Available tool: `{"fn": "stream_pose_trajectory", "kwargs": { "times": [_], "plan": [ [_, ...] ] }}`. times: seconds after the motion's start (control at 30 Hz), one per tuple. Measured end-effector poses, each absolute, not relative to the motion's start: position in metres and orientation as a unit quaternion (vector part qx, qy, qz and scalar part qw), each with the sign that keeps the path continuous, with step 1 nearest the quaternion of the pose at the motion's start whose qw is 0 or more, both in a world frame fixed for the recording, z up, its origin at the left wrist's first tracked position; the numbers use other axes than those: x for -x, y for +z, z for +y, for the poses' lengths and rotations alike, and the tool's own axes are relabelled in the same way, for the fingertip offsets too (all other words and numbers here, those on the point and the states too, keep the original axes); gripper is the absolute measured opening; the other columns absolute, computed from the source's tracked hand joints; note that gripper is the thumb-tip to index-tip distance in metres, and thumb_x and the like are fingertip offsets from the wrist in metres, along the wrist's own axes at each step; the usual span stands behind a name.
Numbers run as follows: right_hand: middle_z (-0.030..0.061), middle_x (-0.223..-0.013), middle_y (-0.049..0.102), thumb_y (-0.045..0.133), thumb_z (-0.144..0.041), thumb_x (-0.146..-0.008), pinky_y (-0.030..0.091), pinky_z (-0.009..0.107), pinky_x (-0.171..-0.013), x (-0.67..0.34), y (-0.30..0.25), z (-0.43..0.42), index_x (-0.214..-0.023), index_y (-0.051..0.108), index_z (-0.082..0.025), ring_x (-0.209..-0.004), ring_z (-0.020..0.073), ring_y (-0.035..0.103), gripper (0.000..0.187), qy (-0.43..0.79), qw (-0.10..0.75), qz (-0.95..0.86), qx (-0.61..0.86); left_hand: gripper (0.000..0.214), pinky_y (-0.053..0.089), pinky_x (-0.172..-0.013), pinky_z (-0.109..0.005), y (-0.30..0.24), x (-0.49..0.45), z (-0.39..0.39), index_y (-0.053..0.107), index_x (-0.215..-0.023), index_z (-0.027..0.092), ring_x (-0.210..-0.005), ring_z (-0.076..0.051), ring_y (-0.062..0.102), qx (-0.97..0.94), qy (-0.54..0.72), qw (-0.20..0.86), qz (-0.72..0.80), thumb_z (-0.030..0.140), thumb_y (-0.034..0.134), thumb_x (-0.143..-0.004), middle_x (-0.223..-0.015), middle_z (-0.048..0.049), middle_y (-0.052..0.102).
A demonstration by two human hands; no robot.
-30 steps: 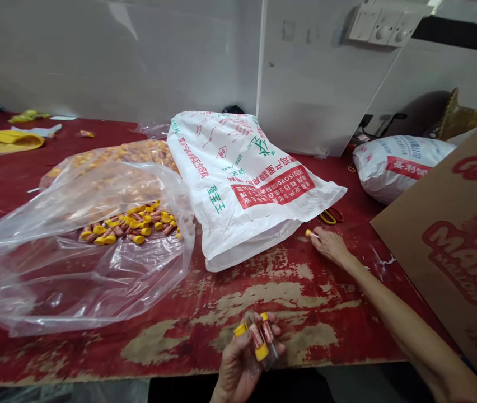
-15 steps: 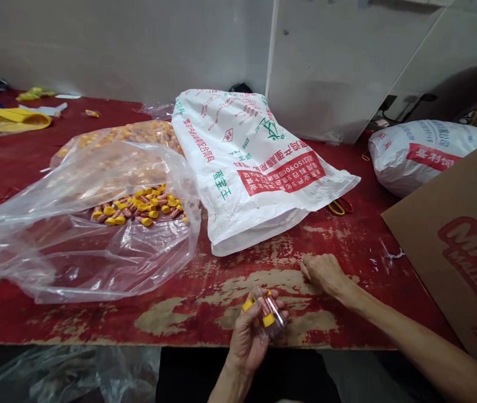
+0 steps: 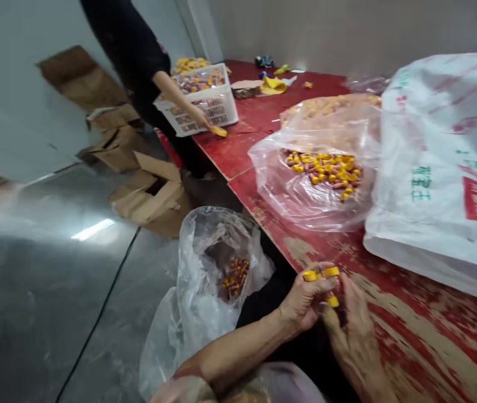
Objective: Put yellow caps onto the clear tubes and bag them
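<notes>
My left hand (image 3: 303, 302) is closed around several small tubes with yellow caps (image 3: 311, 276), above the table's front edge. Against it, my right hand (image 3: 358, 327) has its thumb and fingers around the same bunch, at a yellow cap (image 3: 332, 301). Blur and the fingers hide how the tubes sit and whether the clear case is still around them. Beyond my hands, a clear plastic bag (image 3: 305, 207) lies on the red table with its mouth towards me, showing a heap of similar yellow-capped tubes (image 3: 326, 170).
A white woven sack (image 3: 423, 218) lies at right. Below the table edge stands a clear bag (image 3: 196, 268) with more tubes. At the far end, a person's hand (image 3: 200, 118) holds a yellow item beside a white crate (image 3: 232, 106). Cardboard boxes (image 3: 154, 204) and a black cable (image 3: 108, 302) are on the floor.
The view has swung left, bringing the floor, crate and another person into sight. My right hand has left the tabletop and joined my left hand at the tubes.
</notes>
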State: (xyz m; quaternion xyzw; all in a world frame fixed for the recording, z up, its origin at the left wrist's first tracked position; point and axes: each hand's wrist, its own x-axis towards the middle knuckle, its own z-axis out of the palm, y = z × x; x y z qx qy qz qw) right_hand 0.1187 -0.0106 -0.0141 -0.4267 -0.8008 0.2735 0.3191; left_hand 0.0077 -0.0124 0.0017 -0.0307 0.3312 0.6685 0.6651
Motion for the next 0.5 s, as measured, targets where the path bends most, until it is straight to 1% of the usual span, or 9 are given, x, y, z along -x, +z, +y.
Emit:
{"fn": "stream_pose_trajectory", "kwargs": {
  "times": [0.07, 0.17, 0.23, 0.27, 0.33, 0.37, 0.43, 0.5],
  "plan": [
    [0.016, -0.135, 0.039, 0.041, -0.037, -0.092, 0.04, 0.049, -0.098, -0.078, -0.016, -0.014, -0.143, 0.023, -0.019, -0.123, 0.0295, 0.041, 0.057, 0.306, 0.306, -0.834, 0.341, 0.04, 0.047, -0.058, -0.019, 0.003, 0.03, -0.03, 0.066, -0.089, 0.016, -0.062, -0.01, 0.061, 0.03, 0.709, 0.601, 0.368, 0.013, 0.081, -0.052, -0.076, 0.0, 0.067],
    [0.0169, -0.133, 0.04, 0.036, -0.025, -0.091, 0.045, 0.041, -0.095, -0.012, -0.027, -0.021, -0.14, 0.025, -0.018, -0.12, 0.0259, 0.045, 0.051, 0.357, 0.262, -0.861, 0.252, 0.035, 0.048, -0.062, -0.019, -0.011, 0.088, -0.062, 0.066, -0.087, 0.016, -0.064, -0.01, 0.062, 0.066, 0.748, 0.503, 0.428, 0.013, 0.08, -0.054, -0.077, -0.0003, 0.068],
    [0.0163, -0.127, 0.044, 0.037, -0.021, -0.088, 0.047, 0.036, -0.091, 0.033, -0.041, -0.031, -0.137, 0.029, -0.016, -0.113, 0.0232, 0.051, 0.049, 0.4, 0.178, -0.871, 0.223, 0.03, 0.05, -0.065, -0.02, -0.033, 0.126, -0.082, 0.066, -0.085, 0.015, -0.066, -0.012, 0.064, 0.136, 0.738, 0.455, 0.479, 0.011, 0.077, -0.057, -0.075, -0.0005, 0.069],
    [0.0159, -0.124, 0.047, 0.039, -0.02, -0.086, 0.048, 0.034, -0.088, 0.054, -0.05, -0.037, -0.135, 0.031, -0.015, -0.109, 0.0221, 0.053, 0.049, 0.418, 0.117, -0.874, 0.217, 0.027, 0.051, -0.066, -0.022, -0.046, 0.143, -0.091, 0.066, -0.082, 0.015, -0.066, -0.013, 0.065, 0.186, 0.719, 0.432, 0.512, 0.009, 0.075, -0.057, -0.07, 0.0002, 0.068],
    [0.0142, -0.122, 0.048, 0.039, -0.017, -0.086, 0.047, 0.031, -0.087, 0.092, -0.072, -0.047, -0.134, 0.033, -0.015, -0.106, 0.0201, 0.055, 0.049, 0.411, -0.03, -0.882, 0.23, 0.02, 0.052, -0.069, -0.024, -0.075, 0.173, -0.105, 0.063, -0.075, 0.016, -0.067, -0.014, 0.067, 0.216, 0.694, 0.418, 0.545, 0.006, 0.068, -0.059, -0.064, 0.0024, 0.066],
    [0.014, -0.12, 0.05, 0.041, -0.018, -0.084, 0.047, 0.031, -0.085, 0.107, -0.083, -0.052, -0.131, 0.037, -0.014, -0.103, 0.0206, 0.057, 0.047, 0.406, -0.056, -0.88, 0.238, 0.018, 0.053, -0.071, -0.026, -0.089, 0.185, -0.11, 0.061, -0.071, 0.017, -0.068, -0.016, 0.067, 0.222, 0.681, 0.42, 0.558, 0.005, 0.066, -0.058, -0.06, 0.003, 0.065],
    [0.014, -0.115, 0.055, 0.046, -0.019, -0.082, 0.048, 0.029, -0.078, 0.129, -0.107, -0.057, -0.122, 0.047, -0.013, -0.097, 0.0219, 0.059, 0.041, 0.398, -0.1, -0.876, 0.253, 0.015, 0.054, -0.07, -0.031, -0.115, 0.201, -0.116, 0.057, -0.061, 0.017, -0.067, -0.021, 0.068, 0.224, 0.65, 0.434, 0.582, 0.005, 0.065, -0.055, -0.05, 0.0025, 0.06],
    [0.0123, -0.102, 0.063, 0.051, -0.02, -0.078, 0.049, 0.027, -0.067, 0.142, -0.128, -0.06, -0.105, 0.059, -0.014, -0.085, 0.022, 0.063, 0.029, 0.394, -0.151, -0.87, 0.255, 0.017, 0.054, -0.061, -0.036, -0.136, 0.204, -0.121, 0.053, -0.052, 0.018, -0.057, -0.025, 0.067, 0.217, 0.621, 0.447, 0.606, 0.008, 0.066, -0.05, -0.041, 0.0016, 0.054]
  ]
}}
